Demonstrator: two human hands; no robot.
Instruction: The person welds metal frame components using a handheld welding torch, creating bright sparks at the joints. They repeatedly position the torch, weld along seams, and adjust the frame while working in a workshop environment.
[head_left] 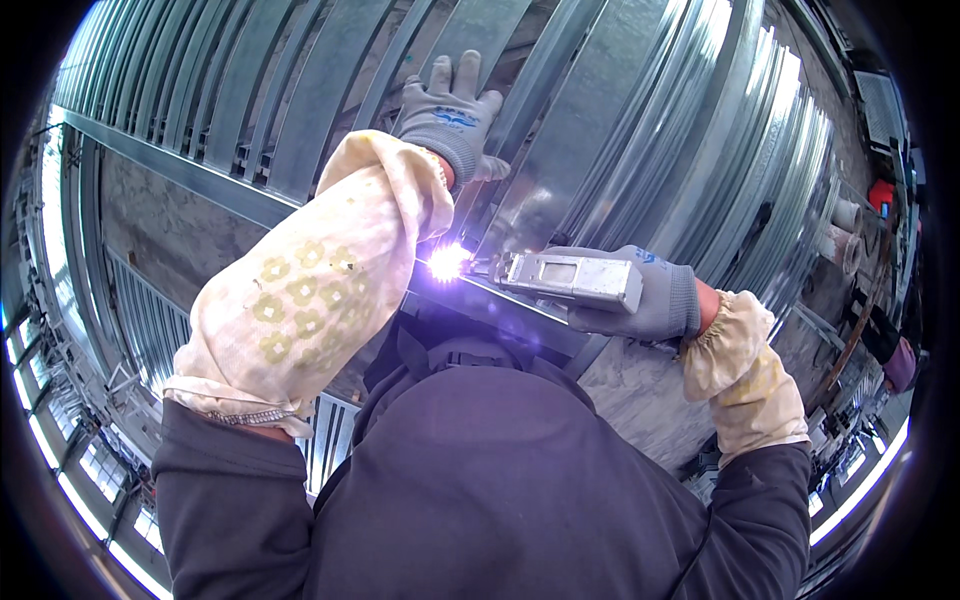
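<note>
Silver torch point(575, 281) clasped by right hand point(660, 295), right of arc point(447, 262); left hand point(450, 115) beyond arc, spread, empty; keep torch steady.

Marked on the left hand point(448, 125), toward twelve o'clock, with a blue print point(456, 117) across the back of the grey glove point(462, 145). Laid out, apparently, as a short row of characters above a wing-like emblem, with fainter marks beneath. Too small and blurred to read. Marked likewise on the right hand point(655, 297), between two and three o'clock, with a second blue print point(647, 256) on the matching glove point(682, 302). Set near the upper edge of the hand's back, seen at a slant and squeezed into a small patch. Just as impossible to read. Legible nowhere else in view.
</note>
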